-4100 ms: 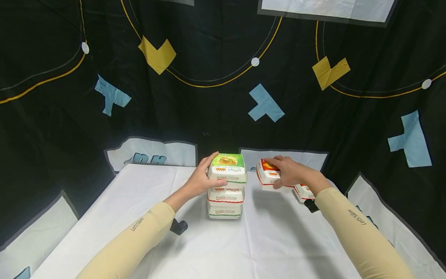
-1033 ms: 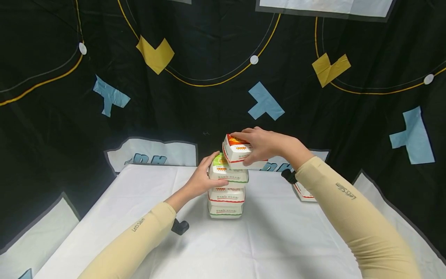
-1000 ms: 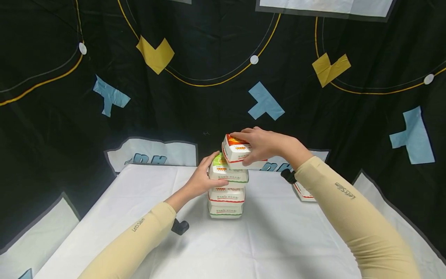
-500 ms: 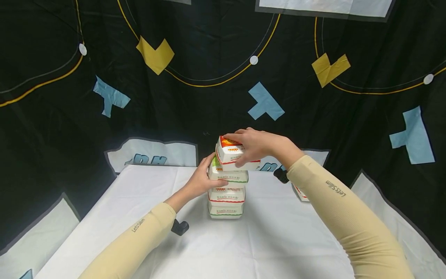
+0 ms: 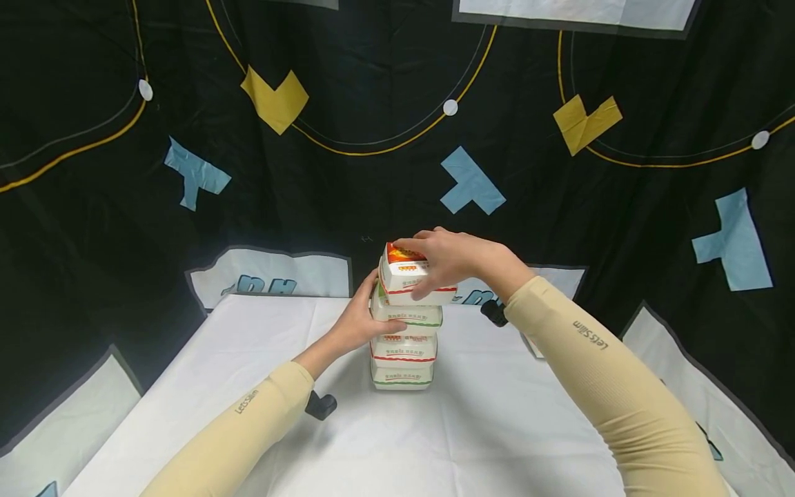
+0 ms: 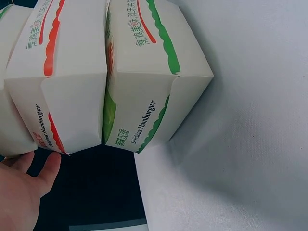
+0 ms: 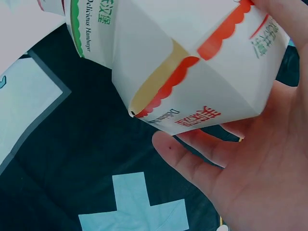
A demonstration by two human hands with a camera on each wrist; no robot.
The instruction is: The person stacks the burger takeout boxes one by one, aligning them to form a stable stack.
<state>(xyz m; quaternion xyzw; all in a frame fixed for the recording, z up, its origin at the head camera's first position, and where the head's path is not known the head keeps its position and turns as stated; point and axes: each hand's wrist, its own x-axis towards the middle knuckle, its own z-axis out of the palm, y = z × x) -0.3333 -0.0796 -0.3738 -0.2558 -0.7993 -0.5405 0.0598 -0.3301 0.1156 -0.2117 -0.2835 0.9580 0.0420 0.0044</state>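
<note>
Burger boxes stand stacked on the white table. At the bottom is a green-trimmed box (image 5: 402,377), with a red-trimmed box (image 5: 405,351) on it and another green-trimmed box (image 5: 426,316) above. My left hand (image 5: 355,323) grips that upper green-trimmed box from the left, thumb across its front. On top of the stack, a box with a red lid (image 5: 400,279) is in my right hand (image 5: 456,257), thumb on its front and fingers over the far side. In the right wrist view, this red-trimmed burger box (image 7: 159,57) meets the green-trimmed one at its underside.
One more box (image 5: 531,346) lies on the table (image 5: 373,449) at the right, mostly hidden by my right sleeve (image 5: 596,366). A black curtain (image 5: 348,207) with tape pieces hangs behind the table. Dark wrist devices (image 5: 320,406) sit on both arms.
My right hand has carried the red-lidded box from the right side of the table to above the stack, then left into line with it. My left hand has stayed on the stack.
</note>
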